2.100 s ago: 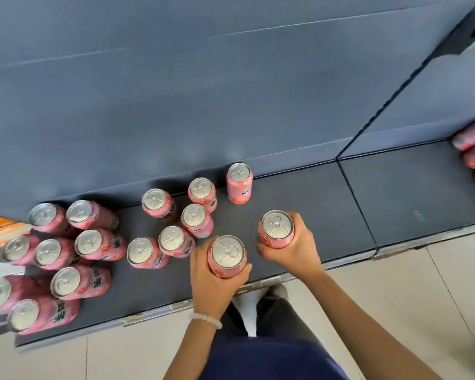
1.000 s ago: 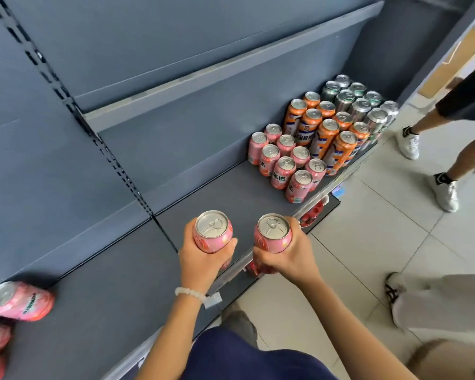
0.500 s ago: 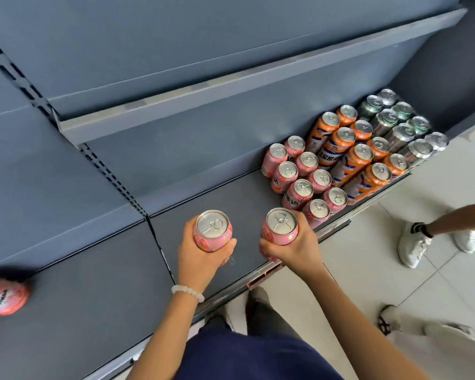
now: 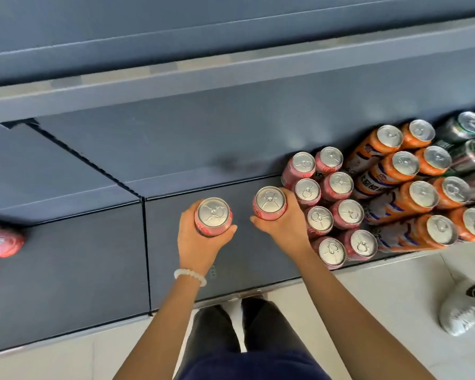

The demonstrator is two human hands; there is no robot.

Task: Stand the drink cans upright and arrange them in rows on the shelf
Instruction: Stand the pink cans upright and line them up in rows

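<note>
Now my left hand (image 4: 200, 242) and right hand (image 4: 284, 223) each grip an upright pink can; next, set them at nine o'clock of the pink rows (image 4: 329, 204).

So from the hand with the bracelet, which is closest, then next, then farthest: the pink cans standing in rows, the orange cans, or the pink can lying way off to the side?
Measured from the left hand in the head view:
1. Standing pink cans, to its right, beyond the right hand.
2. Lying pink can, at the far left edge of the shelf.
3. Orange cans, farther right, behind the pink rows.
</note>
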